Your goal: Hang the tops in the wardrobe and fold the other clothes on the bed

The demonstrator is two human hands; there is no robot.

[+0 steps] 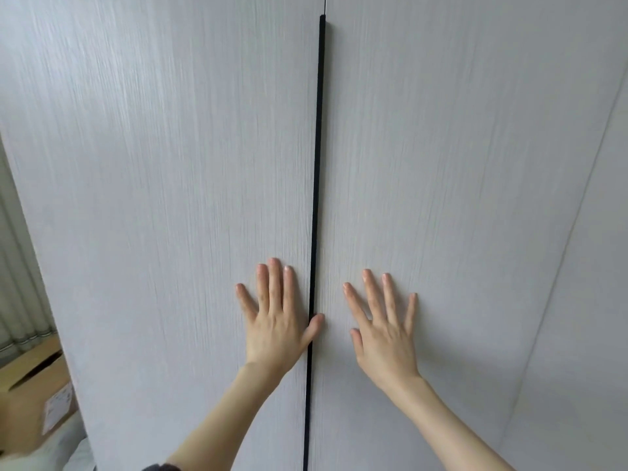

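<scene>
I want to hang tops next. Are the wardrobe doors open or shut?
Shut. The left door and right door lie flush, with only a thin dark seam between; nothing inside shows.

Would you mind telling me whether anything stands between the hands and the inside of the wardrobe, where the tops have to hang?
Yes: both wardrobe doors are shut. The left hand lies flat on the left door, the right hand flat on the right door, either side of the black centre strip. No tops are in view.
</scene>
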